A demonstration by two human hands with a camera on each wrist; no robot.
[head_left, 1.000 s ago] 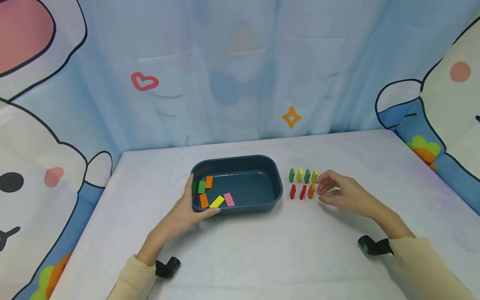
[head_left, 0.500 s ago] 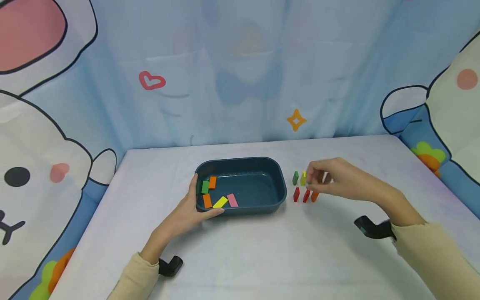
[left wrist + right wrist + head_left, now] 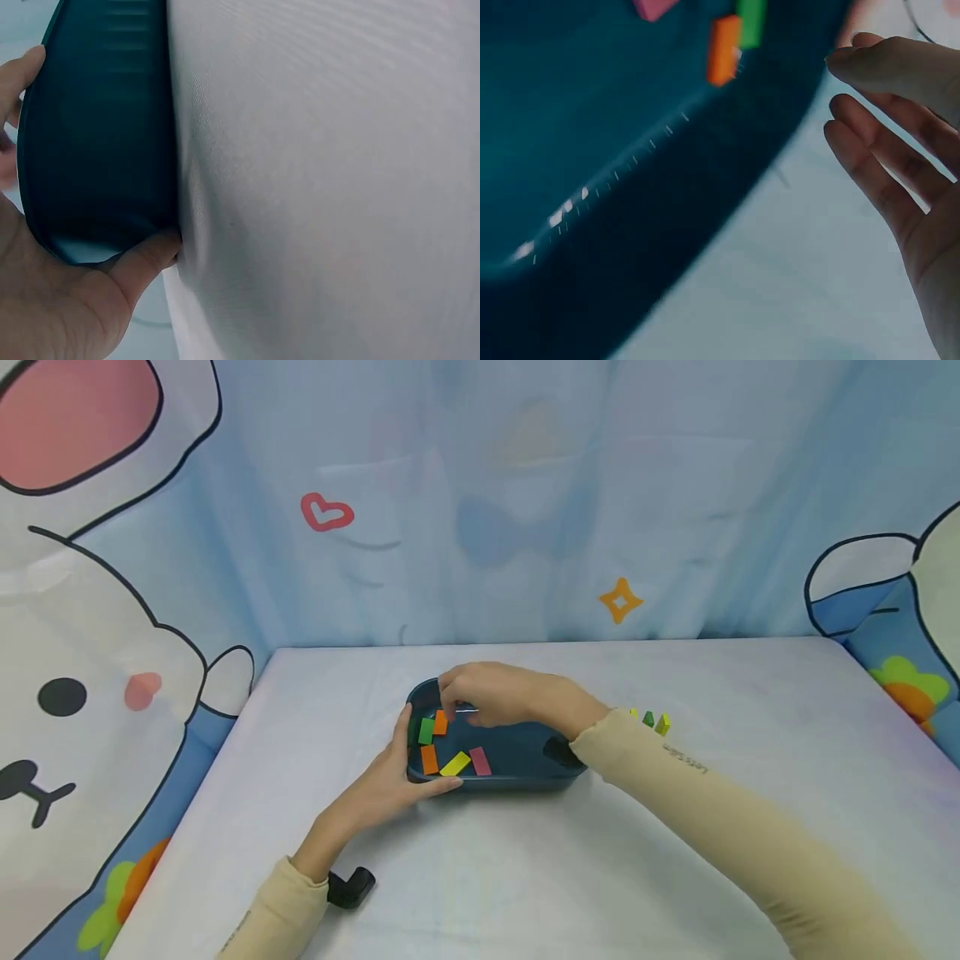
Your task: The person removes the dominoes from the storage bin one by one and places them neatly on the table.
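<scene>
Within head view only: yellow blocks (image 3: 454, 764).

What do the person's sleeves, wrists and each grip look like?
Long beige fabric sleeves cover both arms, each with dark lettering too small to read. A bent black device sits at the left wrist; a dark one shows partly at the right. The left grip and right grip are ungloved.
</scene>
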